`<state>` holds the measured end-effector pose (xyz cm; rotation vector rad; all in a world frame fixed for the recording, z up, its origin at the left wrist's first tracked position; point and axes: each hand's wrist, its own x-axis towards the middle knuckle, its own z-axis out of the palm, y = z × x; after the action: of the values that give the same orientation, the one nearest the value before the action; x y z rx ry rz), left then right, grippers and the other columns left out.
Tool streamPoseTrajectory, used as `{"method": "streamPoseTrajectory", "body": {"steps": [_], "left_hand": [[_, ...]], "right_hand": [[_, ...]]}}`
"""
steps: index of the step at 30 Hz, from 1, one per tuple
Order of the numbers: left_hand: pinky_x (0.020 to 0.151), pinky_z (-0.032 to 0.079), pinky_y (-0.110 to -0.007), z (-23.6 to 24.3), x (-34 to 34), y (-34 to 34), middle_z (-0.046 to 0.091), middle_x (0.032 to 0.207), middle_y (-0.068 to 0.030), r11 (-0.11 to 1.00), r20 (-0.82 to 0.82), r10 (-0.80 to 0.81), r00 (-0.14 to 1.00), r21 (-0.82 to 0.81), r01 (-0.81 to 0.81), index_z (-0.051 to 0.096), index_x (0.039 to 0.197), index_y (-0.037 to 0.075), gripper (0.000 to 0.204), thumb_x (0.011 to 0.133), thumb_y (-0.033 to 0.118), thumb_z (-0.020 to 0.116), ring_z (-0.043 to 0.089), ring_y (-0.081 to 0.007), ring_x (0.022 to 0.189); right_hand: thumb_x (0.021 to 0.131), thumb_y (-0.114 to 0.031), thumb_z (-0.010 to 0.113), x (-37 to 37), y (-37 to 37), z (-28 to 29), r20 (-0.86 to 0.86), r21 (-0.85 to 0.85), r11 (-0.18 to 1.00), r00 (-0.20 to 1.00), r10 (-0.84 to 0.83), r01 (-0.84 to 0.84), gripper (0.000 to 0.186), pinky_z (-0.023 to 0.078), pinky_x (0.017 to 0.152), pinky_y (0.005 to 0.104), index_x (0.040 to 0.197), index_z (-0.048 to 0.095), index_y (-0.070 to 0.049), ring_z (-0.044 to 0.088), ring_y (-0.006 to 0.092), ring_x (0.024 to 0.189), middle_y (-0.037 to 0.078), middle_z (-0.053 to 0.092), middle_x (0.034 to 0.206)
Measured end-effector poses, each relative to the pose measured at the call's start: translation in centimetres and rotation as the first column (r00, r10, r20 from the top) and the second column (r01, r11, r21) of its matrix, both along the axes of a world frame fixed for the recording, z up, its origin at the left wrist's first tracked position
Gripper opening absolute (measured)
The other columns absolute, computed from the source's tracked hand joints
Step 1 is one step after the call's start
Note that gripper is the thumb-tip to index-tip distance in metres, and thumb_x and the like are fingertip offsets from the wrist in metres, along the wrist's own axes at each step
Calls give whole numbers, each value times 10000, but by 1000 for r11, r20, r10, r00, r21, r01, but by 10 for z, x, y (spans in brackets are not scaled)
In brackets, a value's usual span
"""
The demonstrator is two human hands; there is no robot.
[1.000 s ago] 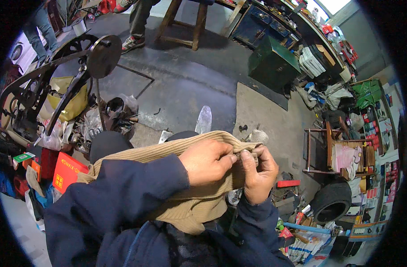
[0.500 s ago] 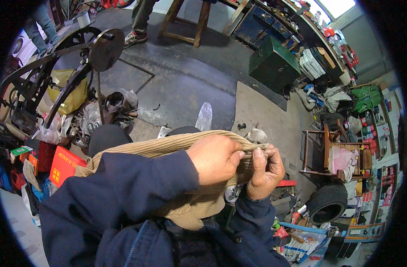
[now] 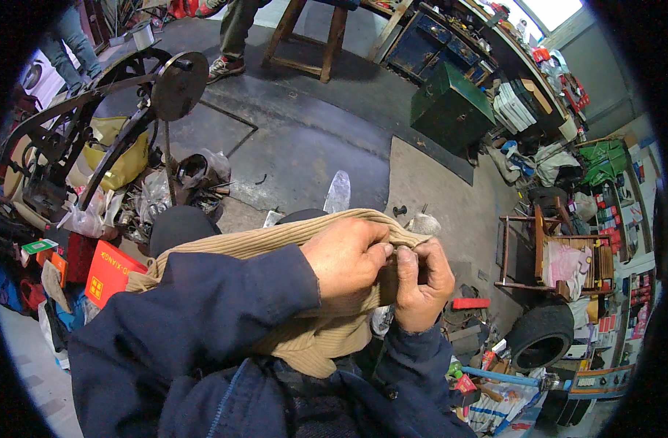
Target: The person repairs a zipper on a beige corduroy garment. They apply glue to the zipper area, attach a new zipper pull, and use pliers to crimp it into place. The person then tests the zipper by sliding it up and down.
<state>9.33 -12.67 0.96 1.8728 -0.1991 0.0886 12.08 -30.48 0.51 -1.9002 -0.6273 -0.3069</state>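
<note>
Across my lap lies a tan ribbed knit garment [image 3: 261, 244], its lower folds hanging below my left forearm. My left hand [image 3: 348, 257] pinches the garment's edge near its right end, fingers curled in. Right beside it, my right hand [image 3: 424, 283] grips the same edge between thumb and forefinger. The thumbs nearly meet over the fabric. Whether something small is also held between the fingertips cannot be made out. Dark blue sleeves cover both my forearms.
A black iron machine with a round wheel [image 3: 179, 85] stands at the left, by a yellow bag [image 3: 118, 155] and a red box [image 3: 111, 266]. To the right are a wooden chair [image 3: 542, 248] and a tire [image 3: 540, 336]. A green chest [image 3: 451, 108] sits farther off. Another person's leg [image 3: 235, 33] shows beyond.
My right hand has shifted slightly left and down, closer to my left hand, its fingers more curled. My left hand still pinches the garment. The whole view has shifted a little.
</note>
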Motion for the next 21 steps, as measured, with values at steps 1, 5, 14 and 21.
{"method": "streamPoseTrajectory", "body": {"steps": [1,5,14,21], "left_hand": [[609,460,-470,-2,0,0,576,682,-241,1000,10,8,1000,21,-9,588,849,-29,291,971,233,560,591,-383,621],[590,451,-462,-5,-5,-5,560,666,-246,996,74,75,994,47,-79,590,779,-28,316,932,249,586,564,-372,587],[625,485,-474,-4,-4,-6,606,710,-258,992,1,96,995,88,-96,625,772,-7,292,863,269,603,620,-419,662],[712,527,-506,-12,-5,21,654,787,-252,935,-183,131,974,349,-61,707,867,26,308,823,312,602,650,-448,753]], "right_hand": [[894,-32,707,-1,1,0,-20,6,1000,1000,5,-5,140,441,660,293,837,584,2,553,174,705,103,568,793],[881,-24,721,-4,3,2,75,-151,988,997,-26,37,130,472,635,323,841,601,3,599,218,679,116,586,777],[874,-18,710,-9,0,4,193,-74,994,979,-62,78,142,458,614,321,829,577,8,573,226,651,117,563,748],[929,-70,588,-5,-16,14,96,335,935,983,-157,116,162,402,703,279,800,498,-32,477,127,757,47,541,813]]}}
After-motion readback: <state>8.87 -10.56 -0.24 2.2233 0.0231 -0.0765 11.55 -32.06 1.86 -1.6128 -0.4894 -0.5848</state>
